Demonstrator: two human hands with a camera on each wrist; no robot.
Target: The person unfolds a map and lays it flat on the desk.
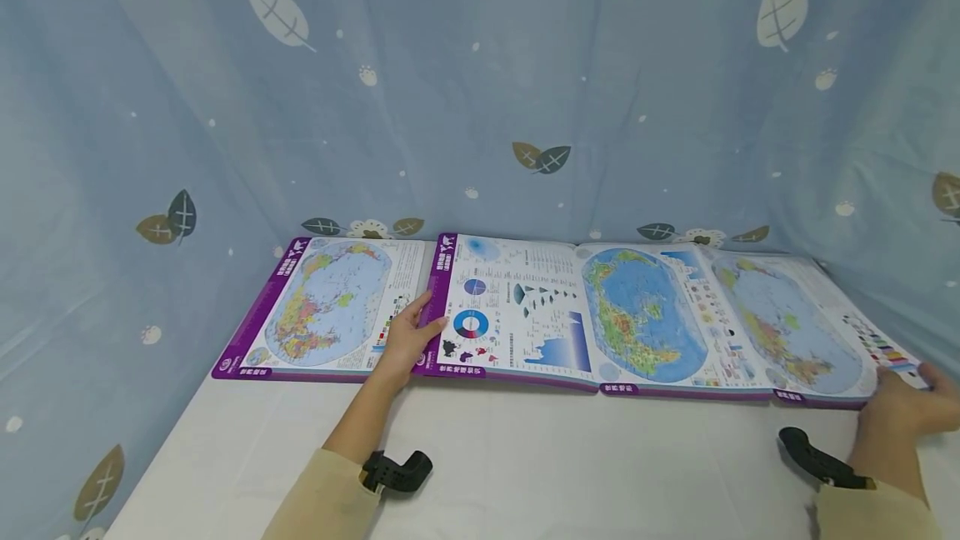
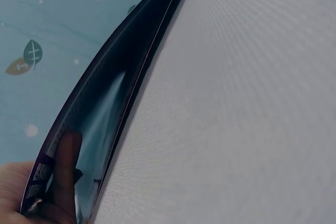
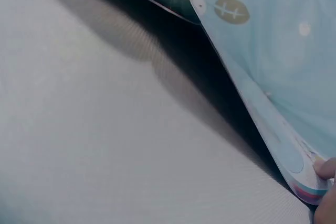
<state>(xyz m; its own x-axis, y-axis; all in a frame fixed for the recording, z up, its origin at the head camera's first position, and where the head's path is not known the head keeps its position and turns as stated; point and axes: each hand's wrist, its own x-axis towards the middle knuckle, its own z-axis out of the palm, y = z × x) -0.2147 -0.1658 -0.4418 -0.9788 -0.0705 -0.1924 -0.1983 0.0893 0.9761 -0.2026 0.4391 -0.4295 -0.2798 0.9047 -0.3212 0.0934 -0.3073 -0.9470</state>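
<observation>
Hands: folding map (image 1: pixel 648 319) is pinched by left hand (image 1: pixel 408 342) at the left edge, by right hand (image 1: pixel 903 402) at the near right corner.
Map: spread over white table (image 1: pixel 585 465); probably light, bendy, easily creased; best held by opposite edges.

Purp. tab (image 1: pixel 453 372) on chart pg (image 1: pixel 506 319) reads "世界地理知识", 2nd tab (image 1: pixel 619 390) on map pg (image 1: pixel 647 315) "世界地形".
</observation>
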